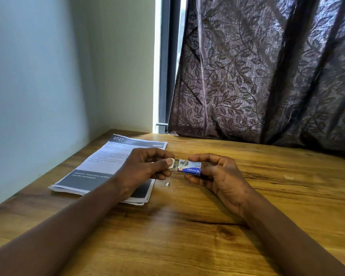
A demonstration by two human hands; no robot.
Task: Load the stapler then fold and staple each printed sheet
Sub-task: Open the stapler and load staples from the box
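Head view. Wooden table (187, 236) in a room corner; pale wall at left, dark leaf-patterned curtain (267, 66) behind.

Stack of printed sheets (100, 166) lies flat at left, partly under the left forearm. No stapler in view.

Staple box (190, 168) is held just above the table between both hands, long axis running left to right.
- Right hand (217, 172): fingers curled round the blue sleeve.
- Left hand (141, 166): thumb and fingers pinch the white end of the inner tray (176, 164), which sticks out leftward.

Small staple fragment (167, 183) on the table, just below the box.

Judgement: the tray draws out along the box axis, toward the left hand.
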